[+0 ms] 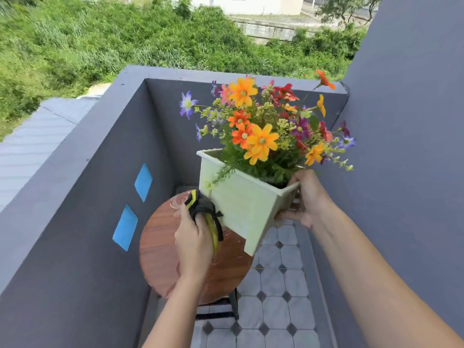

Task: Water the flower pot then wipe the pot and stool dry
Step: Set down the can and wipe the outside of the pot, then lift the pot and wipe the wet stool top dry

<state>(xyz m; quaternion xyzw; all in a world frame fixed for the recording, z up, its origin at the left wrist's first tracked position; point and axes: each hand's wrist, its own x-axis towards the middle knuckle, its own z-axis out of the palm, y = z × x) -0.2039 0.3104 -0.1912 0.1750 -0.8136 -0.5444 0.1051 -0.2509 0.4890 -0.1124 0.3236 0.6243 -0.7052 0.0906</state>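
**wiping down the lifted pot without dumping it: what i'd watch**

starting at the left: the grey balcony wall (pixel 88 197) runs alongside the round wooden stool (pixel 160 247). the stool isn't dry yet, there's a clear puddle (pixel 177 203) sitting at its far left edge and what look like thinner wet streaks toward its right edge.

the left hand (pixel 193 239) is curled around a bunched dark-and-yellow cloth (pixel 203 207) and has it pressed on the lower left side of the flower pot (pixel 241 202). the pot itself looks lifted and tipped, hanging over the far right part of the stool with one bottom corner pointing down past the stool's right edge. can't tell for sure whether that corner touches the wood.

the flowers (pixel 261 136) lean up and away from the camera, so the load is top-heavy. the right hand (pixel 305 199) grips the pot's right end, thumb over the rim, fingers underneath, and it's doing all the carrying.

my take on doing this bit well:
- work the cloth down the wall and under the base, since that's where drips would collect
- don't tip it any further, freshly watered soil could slop out over the rim
- unfold the cloth to a drier face if it's soaked
- dry the stool top, far left puddle included, before the pot goes down, otherwise the base just gets wet again

below on the right are the floor tiles (pixel 276 285), not something you'd want to drop it onto.
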